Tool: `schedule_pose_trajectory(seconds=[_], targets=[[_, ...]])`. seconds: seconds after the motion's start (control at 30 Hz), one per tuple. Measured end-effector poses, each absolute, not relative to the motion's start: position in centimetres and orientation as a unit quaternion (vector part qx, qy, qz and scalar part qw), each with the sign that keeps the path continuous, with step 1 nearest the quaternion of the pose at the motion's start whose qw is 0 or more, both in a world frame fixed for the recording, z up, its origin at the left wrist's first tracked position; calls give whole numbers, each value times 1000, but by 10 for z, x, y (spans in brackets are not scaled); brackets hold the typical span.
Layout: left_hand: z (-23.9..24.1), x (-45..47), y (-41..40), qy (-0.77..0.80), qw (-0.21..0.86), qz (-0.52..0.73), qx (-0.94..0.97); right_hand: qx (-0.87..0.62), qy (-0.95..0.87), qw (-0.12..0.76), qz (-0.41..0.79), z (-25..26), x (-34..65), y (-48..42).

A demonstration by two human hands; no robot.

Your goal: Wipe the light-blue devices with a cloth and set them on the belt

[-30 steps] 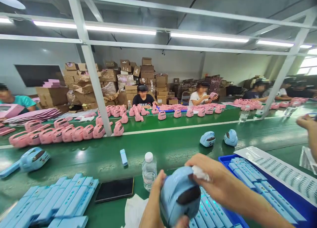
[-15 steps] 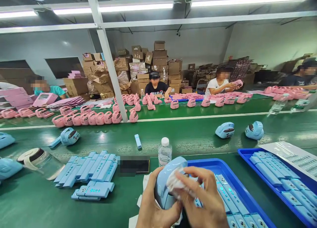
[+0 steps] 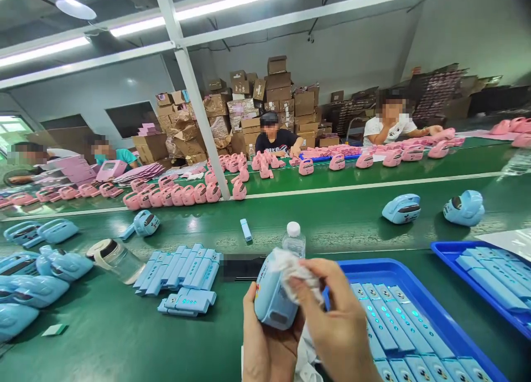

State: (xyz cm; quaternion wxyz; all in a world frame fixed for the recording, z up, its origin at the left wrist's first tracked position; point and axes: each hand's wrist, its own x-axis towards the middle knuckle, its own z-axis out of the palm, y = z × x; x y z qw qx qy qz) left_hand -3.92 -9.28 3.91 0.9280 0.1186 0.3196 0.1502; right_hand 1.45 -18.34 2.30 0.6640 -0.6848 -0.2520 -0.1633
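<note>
- The blue casing (image 3: 271, 293) is sitting upright over the near edge of the worktop (image 3: 103, 326), gripped by the left hand (image 3: 269, 349), whose fingers are curling round its underside.
- The right hand (image 3: 336, 326) is pinching a white cloth (image 3: 292, 271) and pressing it against the casing's top.
- A blue tray (image 3: 415, 293) of flat blue parts is lying just right of the hands.
- A water bottle (image 3: 293, 239) is standing just beyond the casing.

factory assembly line, green conveyor belt (image 3: 315, 221), rows of pink devices (image 3: 178, 195), stacked cardboard boxes (image 3: 265, 99), seated workers (image 3: 276, 140)
</note>
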Motion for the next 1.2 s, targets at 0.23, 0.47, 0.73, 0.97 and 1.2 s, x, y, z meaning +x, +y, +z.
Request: schedule_pose_trajectory(seconds=[0.23, 0.47, 0.73, 0.97, 1.2], targets=[[16, -51, -72, 258, 941, 173, 138, -659, -371, 651, -66, -47, -3, -183], [30, -48, -81, 260, 944, 171, 113, -515, -81, 809, 273, -13, 15, -195], [23, -44, -90, 285, 944, 143, 85, -530, -81, 807, 246, -5, 8, -184], [-12, -60, -70, 154, 950, 164, 215, -497, -34, 813, 301, -7, 1, -186], [-10, -72, -40, 58, 851, 200, 483, -505, -82, 825, 242, -9, -7, -190]])
